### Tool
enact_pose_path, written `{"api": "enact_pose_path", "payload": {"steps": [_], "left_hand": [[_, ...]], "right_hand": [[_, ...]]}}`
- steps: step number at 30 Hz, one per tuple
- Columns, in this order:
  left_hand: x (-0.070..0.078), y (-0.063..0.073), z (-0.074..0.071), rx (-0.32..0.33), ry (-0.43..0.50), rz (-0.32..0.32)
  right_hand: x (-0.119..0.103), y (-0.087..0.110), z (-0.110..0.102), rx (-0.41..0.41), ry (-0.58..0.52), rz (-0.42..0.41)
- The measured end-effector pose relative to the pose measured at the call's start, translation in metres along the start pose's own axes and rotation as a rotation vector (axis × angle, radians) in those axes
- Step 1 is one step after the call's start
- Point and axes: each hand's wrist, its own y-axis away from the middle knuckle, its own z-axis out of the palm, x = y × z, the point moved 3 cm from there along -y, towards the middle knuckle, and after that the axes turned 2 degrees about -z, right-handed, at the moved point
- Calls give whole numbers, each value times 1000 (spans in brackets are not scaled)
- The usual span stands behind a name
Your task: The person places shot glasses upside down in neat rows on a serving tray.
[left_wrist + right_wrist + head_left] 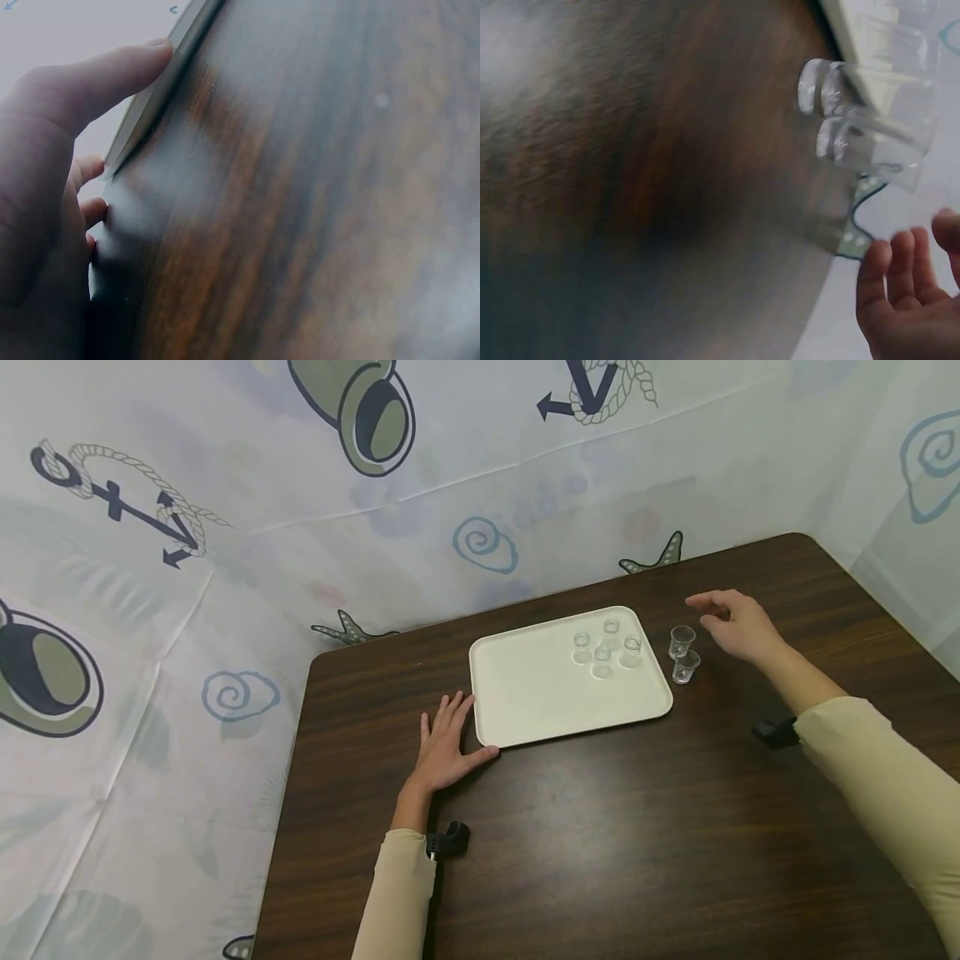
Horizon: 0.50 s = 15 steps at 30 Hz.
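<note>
My left hand (441, 760) is at the near left corner of a cream tray (525, 693), fingers spread along its left side and thumb at its front edge. In the left wrist view the thumb (120, 79) lies against the tray's rim (142, 112). On the right, my right hand (738, 625) hovers above the table, fingers loosely bent and holding nothing. Just left of it, two small clear shot glasses, a farther one (681, 642) and a nearer one (686, 667), stand upright beside the tray. Several more clear glasses (602, 662) are grouped on the tray's right half.
The dark wood-grain table (600, 843) has a rounded far right corner. A pale patterned cloth (420, 552) hangs behind its far edge and along the left. Each wrist wears a black camera, such as the left one (450, 840).
</note>
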Motion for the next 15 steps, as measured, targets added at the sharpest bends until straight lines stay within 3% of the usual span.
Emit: {"api": "enact_pose_path", "payload": {"steps": [7,15], "left_hand": [[0,0,0,-1,0,-8],[1,0,-1,-7,-3,-7]], "right_hand": [[20,2,9,-199,-4,54],[29,1,18,-252,-17,44]]}}
